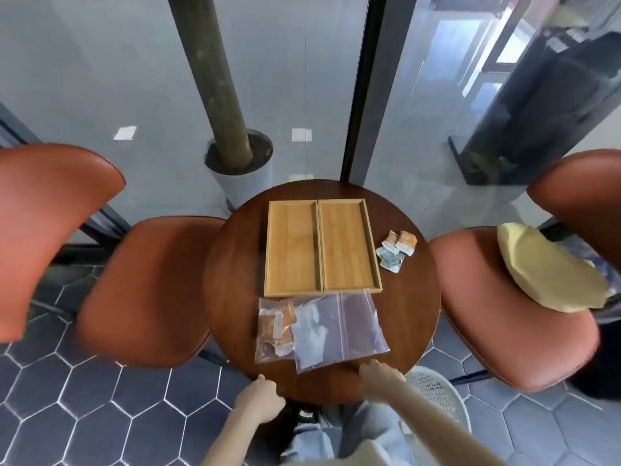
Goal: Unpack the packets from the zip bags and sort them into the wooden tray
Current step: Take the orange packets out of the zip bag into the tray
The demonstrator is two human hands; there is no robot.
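A two-compartment wooden tray (320, 250) lies empty in the middle of the round dark table (232, 264). In front of it lie three clear zip bags: the left one (274, 326) holds brown packets, the middle one (314, 331) holds white packets, and the right one (361, 322) looks empty. A small pile of loose packets (396, 250), orange and grey-green, lies right of the tray. My left hand (260, 400) rests curled at the table's near edge, holding nothing. My right hand (379, 373) lies on the near edge just below the bags, fingers loosely bent.
Orange padded chairs stand left (141, 290) and right (514, 314) of the table; the right one carries a yellow cushion (547, 270). Behind the table are a glass wall and a potted trunk (240, 163). A white mesh seat (437, 395) is beneath me.
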